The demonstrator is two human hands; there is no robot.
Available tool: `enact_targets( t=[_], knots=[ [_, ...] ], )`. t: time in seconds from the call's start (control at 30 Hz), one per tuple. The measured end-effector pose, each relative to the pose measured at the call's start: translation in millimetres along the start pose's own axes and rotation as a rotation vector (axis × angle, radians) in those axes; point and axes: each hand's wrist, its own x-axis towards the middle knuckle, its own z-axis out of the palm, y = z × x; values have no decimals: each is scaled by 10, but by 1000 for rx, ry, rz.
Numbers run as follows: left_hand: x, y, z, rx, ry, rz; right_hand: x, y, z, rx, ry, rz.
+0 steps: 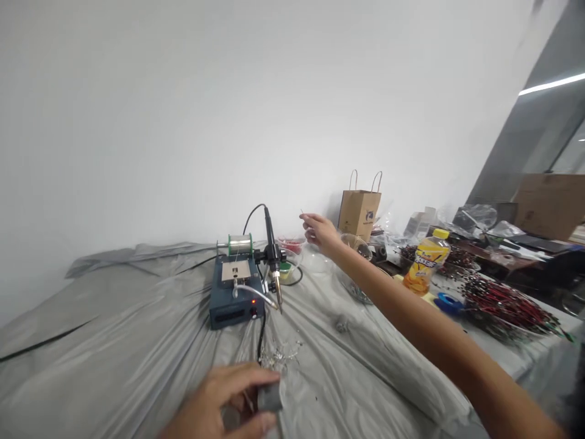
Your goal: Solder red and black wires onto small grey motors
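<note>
My left hand (pixel 223 399), slightly blurred near the bottom edge, is closed on a small dark grey block-like piece (pixel 269 396) between thumb and fingers. Stretched far forward, my right hand (pixel 319 233) pinches a tiny thin piece at its fingertips, too small to name. Just left of and below that hand stands a clear tub with red bits (pixel 292 245). A blue soldering station (pixel 237 305) sits in the middle, with a spool of solder wire (pixel 240 244) on top and a soldering iron (pixel 273 250) clamped tip down. Solder scraps (pixel 278 356) lie beyond my left hand.
Grey sheeting (pixel 114 341) with folds covers the table. Behind my right arm stand a paper bag (pixel 359 213) and clear tubs. Farther right are a drink bottle (pixel 426 262), a blue tape roll (pixel 448 303) and a heap of red and black wires (pixel 507 305). A white wall rises behind.
</note>
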Motion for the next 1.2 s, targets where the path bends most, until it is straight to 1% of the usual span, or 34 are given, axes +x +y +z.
enact_targets(
  t=[0.03, 0.1, 0.17, 0.23, 0.33, 0.43, 0.5, 0.6, 0.7, 0.8, 0.9, 1.03, 1.1, 1.2],
  knots=[
    [27, 13, -24, -82, 15, -96, -243, 20, 10, 61, -45, 13],
    [70, 63, -73, -287, -18, -252, -675, 105, 42, 162, -143, 60],
    [94, 117, -124, -380, -65, -301, -974, 213, 84, 240, -223, 105],
    [99, 140, -175, -371, -59, -305, -1119, 299, 122, 295, -269, 124],
    [108, 97, -237, -356, -10, -299, -1150, 361, 127, 342, -282, 117],
    [178, 28, -255, -461, 21, -288, -1138, 390, 68, 353, -249, 117],
    [250, 25, -235, -538, 46, -284, -1157, 416, 23, 346, -198, 122],
    [333, 91, -173, -609, 90, -292, -1216, 445, -18, 331, -135, 150],
    [357, 149, -108, -656, 131, -298, -1281, 432, -28, 327, -111, 182],
    [336, 129, -57, -654, 182, -297, -1346, 411, -23, 336, -108, 189],
    [312, 68, -28, -625, 239, -284, -1421, 435, -7, 298, -135, 179],
    [310, 30, -27, -628, 317, -311, -1527, 508, 35, 155, -231, 91],
    [314, 29, -29, -618, 332, -307, -1572, 529, 62, 164, -295, 77],
    [315, 26, -30, -591, 342, -272, -1617, 537, 99, 234, -365, 110]
  ],
)
